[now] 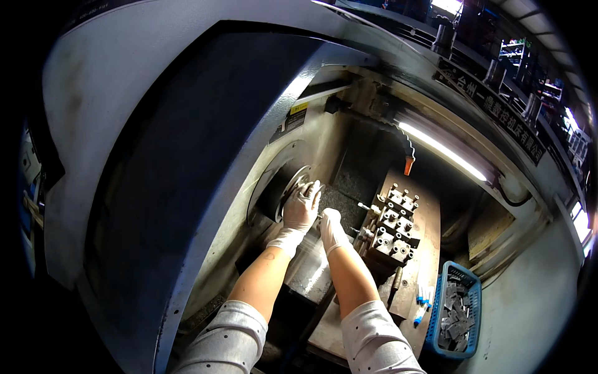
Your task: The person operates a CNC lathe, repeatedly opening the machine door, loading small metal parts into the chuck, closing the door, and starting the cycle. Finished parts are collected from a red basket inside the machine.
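Both my hands wear thin white gloves and work inside a lathe. My left hand (301, 208) is at the face of the round spindle chuck (278, 190), its fingers bent together; whatever lies beneath them is hidden. Just to its right, my right hand (332, 225) is closed in a fist, with a small metal end showing on its left side. I cannot make out what it grips. Right of my hands, a tool block (392, 227) with several bolted holders stands on the brown slide plate (427, 218), its tool tips pointing toward the chuck.
A blue plastic basket (476, 311) full of dark flat metal pieces stands at the right. Beside it lie several blue-and-white tubes (423, 302). An orange-tipped coolant hose (408, 163) hangs above. A lit lamp tube (442, 151) spans the back, and a dark door panel (180, 162) fills the left.
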A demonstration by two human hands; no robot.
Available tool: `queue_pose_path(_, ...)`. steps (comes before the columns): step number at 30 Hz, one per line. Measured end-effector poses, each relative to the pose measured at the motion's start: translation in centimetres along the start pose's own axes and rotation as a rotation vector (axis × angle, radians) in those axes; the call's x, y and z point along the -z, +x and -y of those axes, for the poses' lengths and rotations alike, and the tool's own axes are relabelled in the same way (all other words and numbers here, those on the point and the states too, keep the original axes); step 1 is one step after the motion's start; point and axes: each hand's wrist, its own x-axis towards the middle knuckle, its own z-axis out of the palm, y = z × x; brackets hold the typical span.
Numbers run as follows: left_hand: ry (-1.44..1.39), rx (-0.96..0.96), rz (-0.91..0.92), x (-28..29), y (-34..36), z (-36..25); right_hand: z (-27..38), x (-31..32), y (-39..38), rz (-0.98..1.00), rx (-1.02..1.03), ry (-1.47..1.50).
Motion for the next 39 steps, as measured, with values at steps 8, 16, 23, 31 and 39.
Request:
queue_pose_path(8,-0.059,-0.008,-0.061,-0.6,-0.7,0.2,0.6,0.1,0.0,-0.138,0.566,-1.012)
queue_pose_path(16,-0.004,-0.006,0.002,-0.3,-0.1,0.1,2.5,-1.4,-0.3,-0.24,0.943,-1.109)
queue_pose_path(23,-0.012,-0.006,0.146,-0.5,0.7,0.2,5.6,-1.9,-6.9,-0.082,1.139,-0.808)
queue_pose_path(31,-0.154,0.275,0.618,1.9,4.6,0.8,3.3,3.7,-16.4,0.524,1.265,-1.145)
queue_pose_path(39,-0.536,0.631,0.015,10.8,-10.0,-4.0,2.3,2.9,-10.0,0.305,0.084,-0.313)
